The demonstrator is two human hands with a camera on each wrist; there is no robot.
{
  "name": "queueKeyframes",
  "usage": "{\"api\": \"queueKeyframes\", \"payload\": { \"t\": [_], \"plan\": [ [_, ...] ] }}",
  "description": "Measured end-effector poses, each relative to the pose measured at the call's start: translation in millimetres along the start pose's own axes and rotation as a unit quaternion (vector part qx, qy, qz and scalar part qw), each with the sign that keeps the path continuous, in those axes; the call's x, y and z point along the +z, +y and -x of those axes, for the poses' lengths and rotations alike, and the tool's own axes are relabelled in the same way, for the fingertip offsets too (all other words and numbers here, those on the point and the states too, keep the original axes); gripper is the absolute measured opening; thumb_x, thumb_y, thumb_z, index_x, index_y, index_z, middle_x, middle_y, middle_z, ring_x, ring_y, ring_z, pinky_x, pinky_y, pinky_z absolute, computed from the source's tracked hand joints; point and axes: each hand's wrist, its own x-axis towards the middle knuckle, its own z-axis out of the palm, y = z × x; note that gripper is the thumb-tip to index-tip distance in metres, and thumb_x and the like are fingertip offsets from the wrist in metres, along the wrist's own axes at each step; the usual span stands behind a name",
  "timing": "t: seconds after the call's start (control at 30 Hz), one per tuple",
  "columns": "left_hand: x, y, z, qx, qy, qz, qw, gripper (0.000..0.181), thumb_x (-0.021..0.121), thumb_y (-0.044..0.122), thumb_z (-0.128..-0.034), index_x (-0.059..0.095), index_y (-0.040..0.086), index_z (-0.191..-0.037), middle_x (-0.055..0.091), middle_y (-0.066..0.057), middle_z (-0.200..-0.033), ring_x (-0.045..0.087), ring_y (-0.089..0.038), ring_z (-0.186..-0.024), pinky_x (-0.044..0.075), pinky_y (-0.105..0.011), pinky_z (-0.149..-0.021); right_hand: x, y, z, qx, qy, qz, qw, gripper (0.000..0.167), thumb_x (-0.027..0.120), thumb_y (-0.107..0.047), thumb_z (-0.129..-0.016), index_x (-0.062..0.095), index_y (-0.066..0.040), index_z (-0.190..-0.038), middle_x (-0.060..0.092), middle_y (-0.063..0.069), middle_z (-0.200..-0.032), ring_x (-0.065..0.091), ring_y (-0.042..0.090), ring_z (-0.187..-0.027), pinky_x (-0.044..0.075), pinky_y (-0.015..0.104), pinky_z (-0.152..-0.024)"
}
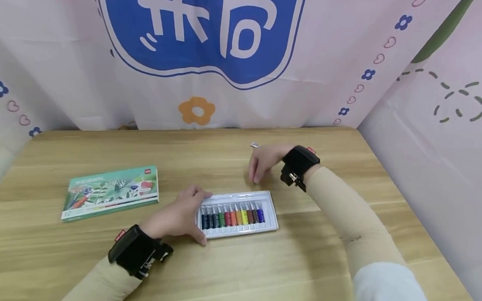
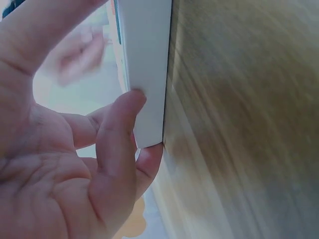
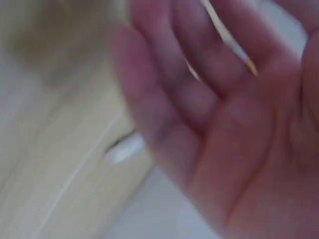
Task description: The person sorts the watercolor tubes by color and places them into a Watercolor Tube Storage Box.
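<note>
A shallow white tray [image 1: 236, 234] of small paint tubes [image 1: 233, 218] in several colours lies on the wooden table. My left hand [image 1: 183, 213] grips its left end, thumb at the near edge and fingers at the far edge. In the left wrist view, the fingers of that hand [image 2: 75, 164] bend around the corner of the white side wall [image 2: 147, 74]. Just beyond the tray's right half hovers my right hand [image 1: 265, 161], fingers loosely bent and holding nothing. Seen from the right wrist, this hand [image 3: 214, 119] is blurred, its palm bare.
Behind the right hand lies a small silvery-white piece [image 1: 254, 145], too small to identify; it shows blurred as a white object [image 3: 124, 148] in the right wrist view. A green illustrated box [image 1: 112, 192] lies to the left. Printed cloth [image 1: 157, 99] hangs along the table's back edge.
</note>
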Motion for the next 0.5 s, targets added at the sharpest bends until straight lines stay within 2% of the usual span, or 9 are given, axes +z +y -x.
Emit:
{"api": "queueKeyframes", "payload": {
  "t": [0.07, 0.1, 0.17, 0.23, 0.3, 0.33, 0.43, 0.5],
  "plan": [
    [2.0, -1.4, 1.5, -0.003, 0.001, 0.0, 1.0, 0.114, 0.102, 0.025, -0.0562, 0.044, -0.004, -0.149, 0.041, -0.024, -0.142, 0.041, -0.04, -0.128, 0.042, -0.059, -0.108, -8.1, 13.6, -13.7, 0.004, 0.075, -0.026, 0.9968, 0.012, 0.077, -0.004, -0.087, 0.078, -0.002, -0.099, 0.07, -0.002, -0.082, 0.058, 0.01, -0.07, 0.049, 0.022, -0.066],
    [3.0, -1.5, 1.8, -0.004, 0.001, 0.0, 1.0, 0.114, 0.102, 0.025, -0.0563, 0.044, -0.004, -0.15, 0.04, -0.024, -0.143, 0.041, -0.04, -0.129, 0.042, -0.059, -0.109, -10.6, 21.1, -19.8, 0.012, 0.119, -0.04, 0.992, 0.012, 0.077, -0.004, -0.087, 0.077, 0.0, -0.098, 0.069, -0.001, -0.083, 0.057, 0.011, -0.071, 0.048, 0.022, -0.066],
    [5.2, -0.6, 1.9, -0.006, 0.002, 0.001, 1.0, 0.114, 0.102, 0.025, -0.0557, 0.044, -0.004, -0.15, 0.041, -0.024, -0.144, 0.041, -0.041, -0.13, 0.042, -0.058, -0.109, -12.4, 35.6, -29.6, 0.041, 0.203, -0.067, 0.976, 0.015, 0.079, -0.006, -0.086, 0.076, 0.001, -0.099, 0.069, 0.003, -0.087, 0.057, 0.015, -0.075, 0.047, 0.024, -0.067],
    [7.2, 1.1, 1.2, -0.007, 0.003, 0.003, 1.0, 0.114, 0.102, 0.024, -0.0552, 0.045, -0.003, -0.15, 0.041, -0.023, -0.145, 0.041, -0.041, -0.131, 0.042, -0.057, -0.109, -11.9, 49.0, -36.7, 0.072, 0.261, -0.091, 0.9583, 0.022, 0.081, -0.011, -0.086, 0.074, 0.002, -0.102, 0.07, 0.008, -0.097, 0.058, 0.019, -0.081, 0.047, 0.026, -0.071],
    [8.1, 3.1, 0.2, -0.006, 0.004, 0.004, 1.0, 0.114, 0.102, 0.024, -0.0548, 0.045, -0.002, -0.15, 0.041, -0.023, -0.145, 0.042, -0.041, -0.131, 0.042, -0.057, -0.109, -10.0, 60.2, -41.0, 0.099, 0.298, -0.116, 0.9423, 0.028, 0.082, -0.016, -0.086, 0.072, 0.001, -0.105, 0.068, 0.011, -0.104, 0.058, 0.021, -0.086, 0.047, 0.028, -0.074],
    [8.2, 3.8, -0.1, -0.008, 0.006, 0.004, 0.9999, 0.114, 0.102, 0.024, -0.0544, 0.046, -0.002, -0.149, 0.042, -0.023, -0.144, 0.042, -0.04, -0.131, 0.043, -0.057, -0.109, -9.4, 63.9, -42.7, 0.107, 0.308, -0.122, 0.9375, 0.029, 0.082, -0.018, -0.087, 0.07, 0.001, -0.106, 0.067, 0.011, -0.104, 0.058, 0.021, -0.086, 0.047, 0.028, -0.074],
    [6.4, 4.1, 0.9, -0.012, 0.009, 0.006, 0.9999, 0.114, 0.103, 0.023, -0.0532, 0.046, -0.002, -0.149, 0.043, -0.022, -0.143, 0.043, -0.04, -0.13, 0.044, -0.056, -0.109, -8.8, 68.1, -45.8, 0.111, 0.322, -0.135, 0.9305, 0.027, 0.082, -0.019, -0.087, 0.067, -0.001, -0.1, 0.066, 0.007, -0.093, 0.057, 0.018, -0.078, 0.046, 0.027, -0.069],
    [4.2, 2.4, 2.7, -0.015, 0.014, 0.004, 0.9998, 0.115, 0.103, 0.022, -0.053, 0.046, -0.002, -0.149, 0.042, -0.022, -0.143, 0.043, -0.04, -0.131, 0.044, -0.056, -0.109, -9.3, 65.2, -47.7, 0.101, 0.325, -0.139, 0.9298, 0.024, 0.083, -0.018, -0.086, 0.066, -0.002, -0.093, 0.063, 0.002, -0.081, 0.056, 0.014, -0.069, 0.045, 0.025, -0.064]
  ]
}}
